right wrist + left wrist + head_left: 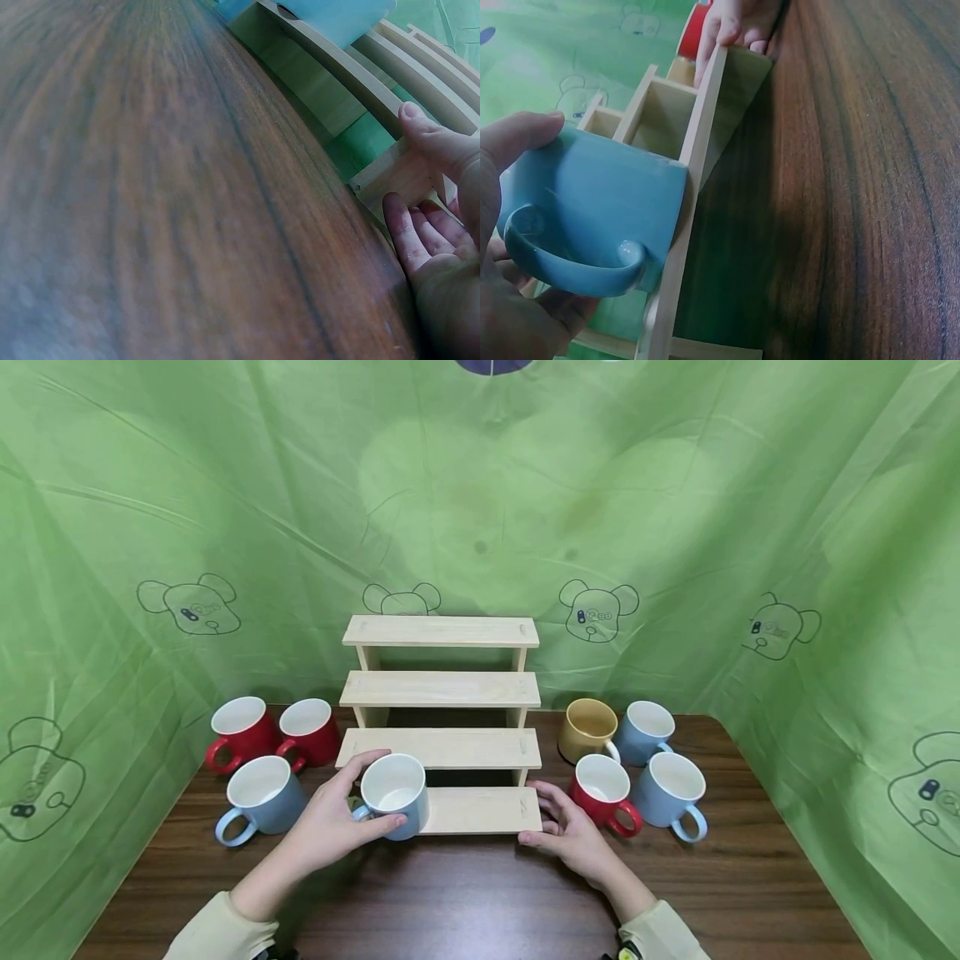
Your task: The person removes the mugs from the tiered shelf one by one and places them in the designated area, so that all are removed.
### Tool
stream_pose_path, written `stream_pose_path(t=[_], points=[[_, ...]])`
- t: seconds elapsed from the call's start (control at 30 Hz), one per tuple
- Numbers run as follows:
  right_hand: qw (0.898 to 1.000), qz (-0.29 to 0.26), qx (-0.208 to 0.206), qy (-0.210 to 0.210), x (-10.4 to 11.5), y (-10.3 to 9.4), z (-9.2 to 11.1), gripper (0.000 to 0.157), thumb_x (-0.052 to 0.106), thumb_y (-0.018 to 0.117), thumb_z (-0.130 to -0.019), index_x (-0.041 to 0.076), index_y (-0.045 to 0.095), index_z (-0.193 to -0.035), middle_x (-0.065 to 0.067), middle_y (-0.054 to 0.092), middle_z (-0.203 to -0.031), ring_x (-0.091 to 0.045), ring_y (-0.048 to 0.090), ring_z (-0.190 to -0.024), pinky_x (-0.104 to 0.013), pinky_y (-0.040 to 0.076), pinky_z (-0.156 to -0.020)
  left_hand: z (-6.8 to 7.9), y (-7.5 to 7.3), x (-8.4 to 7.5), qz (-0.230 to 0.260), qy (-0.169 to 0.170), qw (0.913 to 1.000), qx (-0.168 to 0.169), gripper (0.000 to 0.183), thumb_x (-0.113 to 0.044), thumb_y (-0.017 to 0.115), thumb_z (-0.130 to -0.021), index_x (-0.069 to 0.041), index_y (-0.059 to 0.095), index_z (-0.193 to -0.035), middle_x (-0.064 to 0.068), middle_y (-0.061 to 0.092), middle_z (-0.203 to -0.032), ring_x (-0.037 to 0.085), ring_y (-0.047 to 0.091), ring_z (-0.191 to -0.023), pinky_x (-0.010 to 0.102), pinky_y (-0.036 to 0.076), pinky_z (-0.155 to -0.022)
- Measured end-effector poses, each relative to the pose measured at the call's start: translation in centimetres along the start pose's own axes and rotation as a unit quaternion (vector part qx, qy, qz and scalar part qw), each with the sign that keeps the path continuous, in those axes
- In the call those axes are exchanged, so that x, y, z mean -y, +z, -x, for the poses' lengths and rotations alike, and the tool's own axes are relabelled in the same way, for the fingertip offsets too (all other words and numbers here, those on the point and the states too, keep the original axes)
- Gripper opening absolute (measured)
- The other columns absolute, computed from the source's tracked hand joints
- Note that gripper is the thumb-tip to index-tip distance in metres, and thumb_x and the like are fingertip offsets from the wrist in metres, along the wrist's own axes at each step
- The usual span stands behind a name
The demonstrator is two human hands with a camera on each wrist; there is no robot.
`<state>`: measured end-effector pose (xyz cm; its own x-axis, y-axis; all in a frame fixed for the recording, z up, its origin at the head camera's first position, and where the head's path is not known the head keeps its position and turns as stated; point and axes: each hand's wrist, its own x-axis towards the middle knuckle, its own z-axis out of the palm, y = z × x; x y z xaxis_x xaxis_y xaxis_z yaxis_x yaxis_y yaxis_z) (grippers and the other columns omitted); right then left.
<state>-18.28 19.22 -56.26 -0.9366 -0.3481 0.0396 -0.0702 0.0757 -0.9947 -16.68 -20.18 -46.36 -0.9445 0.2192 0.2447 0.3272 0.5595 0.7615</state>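
Note:
A light blue mug [395, 797] with a white inside is gripped by my left hand [337, 814], the thumb at its front and fingers round its far side. It is upright, at the left end of the lowest step of a wooden stepped shelf [480, 810]. Its handle points left in the head view and shows below the thumb in the left wrist view [577, 259]. At the right end of that step, my right hand [573, 835] holds the corner. In the right wrist view its thumb [431, 139] lies on the board's edge, its fingers beside the side panel.
Two red mugs [309, 735] and a blue mug [266, 797] stand left of the shelf. To the right are a yellow mug [585, 735], a red mug [600, 789] and two blue mugs [669, 789]. A green curtain [480, 527] hangs behind the dark wooden table [465, 893].

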Motion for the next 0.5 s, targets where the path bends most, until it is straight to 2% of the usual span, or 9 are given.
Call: stream_pose_path(t=[0.23, 0.5], points=[[1.000, -0.001, -0.004, 0.007, 0.00, 0.03, -0.03, 0.084, 0.002, 0.091, -0.088, 0.002, 0.045, -0.158, -0.023, 0.055, -0.155, -0.019, 0.065, -0.130, -0.030, 0.060, -0.099, 0.12, 0.28, -0.13, 0.006, -0.018, 0.9997, -0.013, 0.088, -0.039, 0.103, -0.076, -0.028, 0.057, -0.150, -0.008, 0.074, -0.124, 0.017, 0.066, -0.115, 0.049, 0.053, -0.098], [1.000, -0.005, 0.001, -0.008, 0.04, 0.03, 0.00, 0.084, 0.001, 0.090, -0.089, 0.001, 0.045, -0.159, -0.026, 0.054, -0.156, -0.026, 0.062, -0.134, -0.030, 0.059, -0.100, 0.25, 0.55, -0.60, 0.014, -0.031, 0.9991, -0.024, 0.088, -0.040, 0.103, -0.075, -0.027, 0.057, -0.149, -0.007, 0.075, -0.120, 0.017, 0.067, -0.110, 0.047, 0.053, -0.095]])
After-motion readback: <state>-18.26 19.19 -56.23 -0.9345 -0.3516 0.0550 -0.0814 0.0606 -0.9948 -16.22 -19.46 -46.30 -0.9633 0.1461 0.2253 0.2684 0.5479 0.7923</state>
